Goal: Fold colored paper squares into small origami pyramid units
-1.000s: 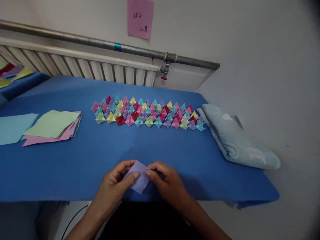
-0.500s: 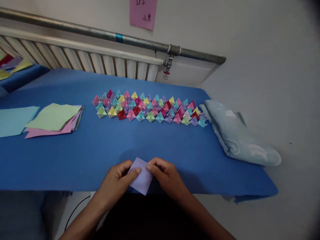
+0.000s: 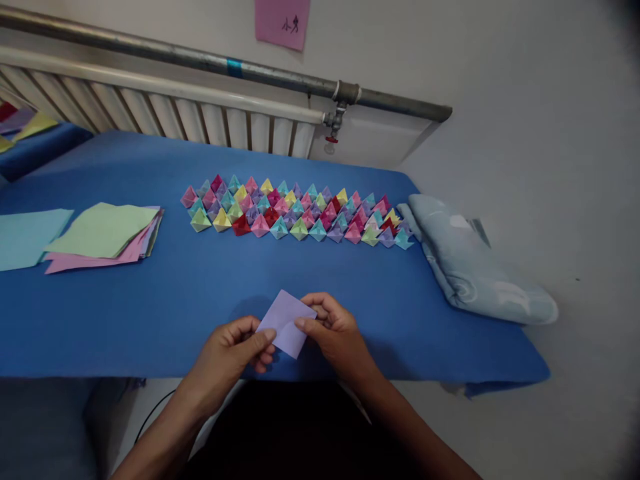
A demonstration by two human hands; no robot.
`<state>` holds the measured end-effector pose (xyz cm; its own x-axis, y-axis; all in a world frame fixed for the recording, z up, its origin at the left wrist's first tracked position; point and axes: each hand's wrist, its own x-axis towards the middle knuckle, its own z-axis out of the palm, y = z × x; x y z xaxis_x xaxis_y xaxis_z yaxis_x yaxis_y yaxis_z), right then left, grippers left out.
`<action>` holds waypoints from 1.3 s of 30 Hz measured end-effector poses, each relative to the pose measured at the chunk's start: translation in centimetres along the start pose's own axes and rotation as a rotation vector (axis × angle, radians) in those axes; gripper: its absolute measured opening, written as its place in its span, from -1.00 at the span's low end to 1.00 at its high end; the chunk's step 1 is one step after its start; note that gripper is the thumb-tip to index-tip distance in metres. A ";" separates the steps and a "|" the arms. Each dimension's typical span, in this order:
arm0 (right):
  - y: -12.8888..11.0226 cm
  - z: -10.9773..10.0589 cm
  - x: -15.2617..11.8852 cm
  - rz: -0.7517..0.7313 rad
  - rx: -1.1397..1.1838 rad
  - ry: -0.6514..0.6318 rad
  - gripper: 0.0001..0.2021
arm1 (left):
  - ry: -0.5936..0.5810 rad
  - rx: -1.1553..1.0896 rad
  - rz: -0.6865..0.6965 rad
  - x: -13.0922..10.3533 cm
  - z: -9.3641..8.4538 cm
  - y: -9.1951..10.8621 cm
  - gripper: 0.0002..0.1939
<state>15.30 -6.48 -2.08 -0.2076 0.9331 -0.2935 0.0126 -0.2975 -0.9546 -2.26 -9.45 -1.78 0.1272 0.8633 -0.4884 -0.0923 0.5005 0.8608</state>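
Observation:
A small lavender square of folded paper (image 3: 287,320) is held up between both hands, over the near edge of the blue-covered surface. My left hand (image 3: 234,350) pinches its left corner, thumb on top and fingers beneath. On the right side, my right hand (image 3: 336,333) grips it with the thumb pressed on its face and the fingers behind. Beyond the hands lie rows of small folded paper boats (image 3: 299,230) in pink, teal, yellow, green, purple and red. How the underside of the lavender paper is folded cannot be seen.
Loose coloured sheets (image 3: 103,230) are stacked at the left, beside a light blue sheet (image 3: 30,237). A folded grey-green blanket (image 3: 480,267) lies on the right. Behind the blue cover (image 3: 150,320) run a white radiator (image 3: 200,120) and a metal pipe (image 3: 170,55).
The lavender paper has moved up, away from my body, and turned a little. My left thumb has shifted towards its left corner; the right hand has risen with it.

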 end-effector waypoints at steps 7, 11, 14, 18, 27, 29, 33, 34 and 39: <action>-0.3 0.0 0.0 0.016 0.039 -0.059 -0.78 | 0.002 -0.002 0.009 0.1 -0.7 -0.4 -0.64; -0.3 -0.1 0.0 0.011 0.003 -0.072 -0.82 | 0.034 0.029 0.013 0.1 -0.8 -0.3 -0.62; -0.2 -0.2 -0.1 -0.006 -0.045 -0.045 -0.82 | 0.112 0.191 0.032 -0.1 -1.0 -0.1 -0.59; 0.1 -0.1 -0.3 -0.022 -0.214 -0.038 -0.82 | 0.350 0.609 0.458 -0.7 -1.3 -0.1 -0.80; -0.3 -0.9 -1.4 -0.144 -0.738 -0.124 -0.88 | 0.021 1.122 0.809 0.0 -0.7 -2.3 -0.59; -0.6 -1.5 -1.8 -0.259 -0.879 -0.074 -0.85 | 0.010 1.139 0.816 0.0 -0.8 -2.4 -0.57; -0.3 -2.5 -2.1 -0.588 -0.971 -0.075 -0.78 | -0.017 1.152 0.809 -0.3 -1.3 -2.2 -0.59; -0.1 -2.5 -2.1 -0.636 -0.977 -0.118 -0.74 | -0.019 1.159 0.810 -0.3 -1.4 -2.2 -0.60; 0.7 -2.6 -1.9 -0.619 -0.952 -0.216 -0.67 | 0.001 1.186 0.821 -0.1 -1.8 -2.5 -0.65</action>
<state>18.21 -7.96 -2.27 -0.5973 0.7849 0.1648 0.5636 0.5570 -0.6100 -3.81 -10.63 -4.14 0.4418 0.8759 0.1941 0.7220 -0.4756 0.5025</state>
